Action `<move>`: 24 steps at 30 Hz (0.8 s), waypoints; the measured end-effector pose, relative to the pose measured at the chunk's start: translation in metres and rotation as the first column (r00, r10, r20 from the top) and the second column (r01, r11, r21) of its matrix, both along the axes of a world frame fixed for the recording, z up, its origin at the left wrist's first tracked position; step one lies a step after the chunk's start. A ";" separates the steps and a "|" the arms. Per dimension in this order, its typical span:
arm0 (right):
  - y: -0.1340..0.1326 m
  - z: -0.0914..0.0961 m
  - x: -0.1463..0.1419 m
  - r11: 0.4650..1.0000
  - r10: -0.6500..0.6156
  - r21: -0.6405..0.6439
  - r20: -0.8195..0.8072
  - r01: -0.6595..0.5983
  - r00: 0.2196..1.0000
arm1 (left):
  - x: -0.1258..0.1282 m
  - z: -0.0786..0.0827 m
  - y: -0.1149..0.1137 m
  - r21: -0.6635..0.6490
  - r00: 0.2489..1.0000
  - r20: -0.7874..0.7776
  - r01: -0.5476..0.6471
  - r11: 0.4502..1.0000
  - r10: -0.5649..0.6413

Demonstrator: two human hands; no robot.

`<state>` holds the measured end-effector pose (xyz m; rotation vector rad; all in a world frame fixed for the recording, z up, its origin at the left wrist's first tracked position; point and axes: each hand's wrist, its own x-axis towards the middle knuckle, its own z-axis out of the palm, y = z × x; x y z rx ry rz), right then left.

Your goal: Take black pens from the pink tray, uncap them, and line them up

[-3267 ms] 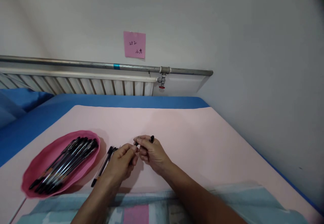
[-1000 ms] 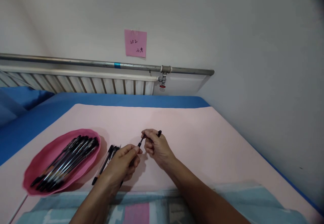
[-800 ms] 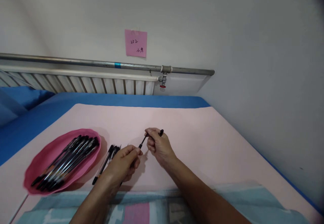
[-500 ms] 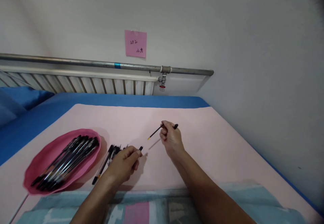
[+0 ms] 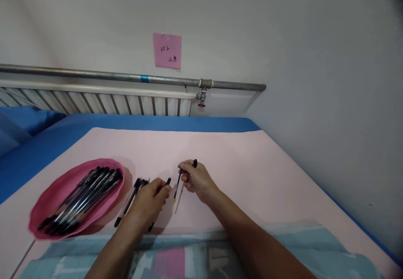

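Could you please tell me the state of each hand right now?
Left hand: closed, holding a pen barrel.
Right hand: closed, holding a thin refill and, apparently, a black cap.

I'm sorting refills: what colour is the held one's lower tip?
The tip is yellow; see the head view.
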<state>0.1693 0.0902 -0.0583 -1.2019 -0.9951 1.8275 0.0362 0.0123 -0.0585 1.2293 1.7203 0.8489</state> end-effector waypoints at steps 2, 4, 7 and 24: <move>-0.004 -0.001 -0.004 1.000 0.001 -0.007 -0.034 -0.001 0.999 | 0.003 0.001 -0.001 -0.049 0.988 0.154 0.012 0.999 -0.004; -0.008 -0.002 -0.008 1.000 -0.008 -0.010 -0.082 0.007 0.997 | 0.004 0.000 -0.001 -0.057 0.957 0.291 0.026 0.998 -0.008; -0.013 -0.003 -0.013 1.000 0.011 -0.007 -0.112 -0.012 0.994 | 0.004 -0.002 -0.001 -0.030 0.936 0.352 0.041 0.999 -0.028; -0.012 0.005 -0.006 0.987 0.103 0.118 0.049 -0.108 0.993 | 0.005 -0.004 0.002 0.001 0.943 0.333 -0.003 1.000 0.003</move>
